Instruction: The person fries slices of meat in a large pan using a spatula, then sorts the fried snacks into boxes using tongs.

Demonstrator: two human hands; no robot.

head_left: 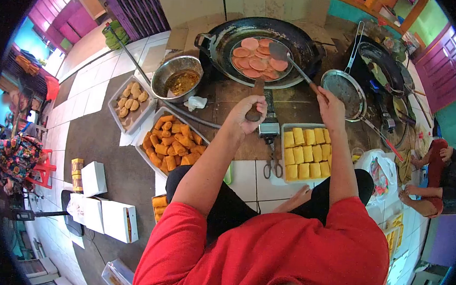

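My left hand point(248, 114) is closed around a wooden handle point(259, 87) that points to the near rim of a large black wok point(223, 43). This handle seems to belong to a round skimmer under the food, though the join is hard to make out. Several flat pink discs point(254, 63) lie together in the wok. With my right hand point(330, 108) I grip a spatula point(301, 71) by its wooden handle; its dark blade is over the right side of the discs. Below my right hand, a tray point(283, 174) holds rows of yellow rolls point(306, 153).
Left are fried rolls point(173, 142), a tray of round pieces point(132, 99), a steel bowl point(177, 77) and a hose point(188, 114). Scissors point(272, 165) lie near my knees. A strainer point(343, 92) and second pan point(381, 63) stand right. Another person point(435, 176) sits at the right edge.
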